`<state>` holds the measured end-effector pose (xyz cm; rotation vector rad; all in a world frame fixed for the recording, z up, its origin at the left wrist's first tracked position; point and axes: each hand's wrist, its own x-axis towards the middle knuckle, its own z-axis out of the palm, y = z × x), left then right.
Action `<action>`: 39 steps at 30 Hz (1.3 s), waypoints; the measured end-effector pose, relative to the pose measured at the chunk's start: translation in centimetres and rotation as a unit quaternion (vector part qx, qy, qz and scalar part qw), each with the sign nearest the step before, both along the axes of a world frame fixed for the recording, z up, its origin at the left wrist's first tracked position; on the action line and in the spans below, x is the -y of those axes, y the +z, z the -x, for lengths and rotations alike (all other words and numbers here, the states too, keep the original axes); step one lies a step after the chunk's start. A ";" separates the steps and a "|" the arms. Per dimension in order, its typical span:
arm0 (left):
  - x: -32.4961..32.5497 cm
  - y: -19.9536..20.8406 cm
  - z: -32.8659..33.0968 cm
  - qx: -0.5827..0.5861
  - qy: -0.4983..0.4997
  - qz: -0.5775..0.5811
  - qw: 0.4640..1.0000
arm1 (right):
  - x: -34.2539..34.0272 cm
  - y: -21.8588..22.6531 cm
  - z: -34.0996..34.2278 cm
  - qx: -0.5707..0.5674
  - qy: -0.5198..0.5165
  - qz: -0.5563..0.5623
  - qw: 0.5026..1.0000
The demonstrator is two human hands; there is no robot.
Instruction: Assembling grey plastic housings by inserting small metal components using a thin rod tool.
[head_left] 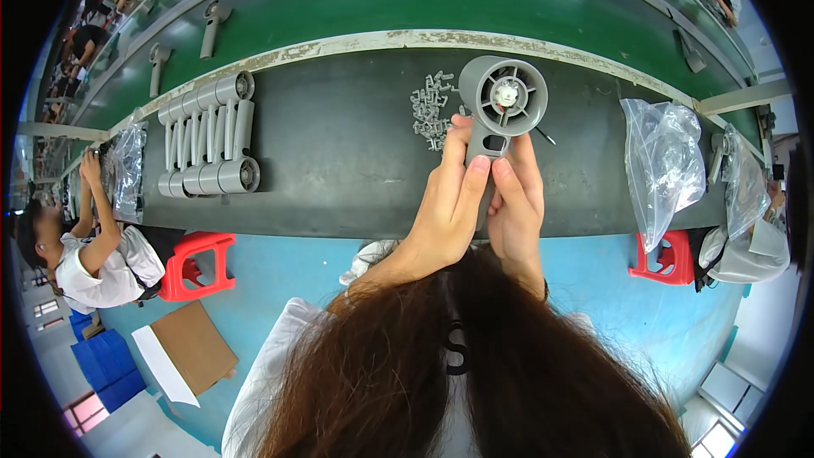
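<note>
Both my hands hold up a grey hair dryer housing [538, 85], with its round barrel facing up at the top and its handle downward. Inside the barrel, spokes surround a white hub with a bit of red on it. My left hand [448, 195] wraps the handle from the left, thumb pressed just below a rectangular opening. From the right, my right hand [519, 203] closes on the same handle, its thumb beside the left one. Left of the barrel lies a pile of small grey plastic clips [429, 110]. A thin dark rod-like thing [545, 135] shows at the barrel's right.
Several similar grey housings [203, 176] lie in two interlocked rows at left on the dark worktop [339, 144]. Clear plastic bags [666, 170] hang over the right edge. Beyond a worn ledge runs a green conveyor [356, 0] with housings. Another person [93, 254] works at far left.
</note>
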<state>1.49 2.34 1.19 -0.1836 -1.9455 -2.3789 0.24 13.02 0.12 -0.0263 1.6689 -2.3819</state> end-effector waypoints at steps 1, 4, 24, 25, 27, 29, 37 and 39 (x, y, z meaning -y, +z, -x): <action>0.0 -0.2 0.0 -0.015 0.016 0.021 1.000 | 0.4 -0.2 0.0 0.001 0.000 -0.001 1.000; -0.2 -0.7 0.1 -0.045 0.043 0.053 0.997 | 1.8 -0.6 -0.1 -0.068 -0.025 0.116 0.991; 0.8 -1.6 1.9 0.081 -0.001 -0.090 0.993 | 2.5 -0.5 1.5 -0.034 -0.058 -0.025 0.997; 0.7 -1.7 2.1 0.078 0.010 -0.080 0.994 | 2.6 -0.2 1.5 -0.037 -0.056 -0.034 0.997; 0.7 -1.9 2.2 0.074 0.022 -0.072 0.994 | 2.7 -0.1 1.6 -0.041 -0.053 -0.043 0.997; 0.7 -1.9 2.4 0.064 0.032 -0.055 0.996 | 2.7 -0.3 1.7 -0.051 -0.059 -0.046 0.996; 0.5 -1.6 3.5 0.078 0.023 -0.083 0.993 | 1.7 -1.5 2.7 -0.040 -0.036 -0.018 0.998; 0.6 -1.8 4.6 0.072 0.032 -0.081 0.994 | 1.7 -0.9 3.4 -0.040 -0.019 -0.018 0.999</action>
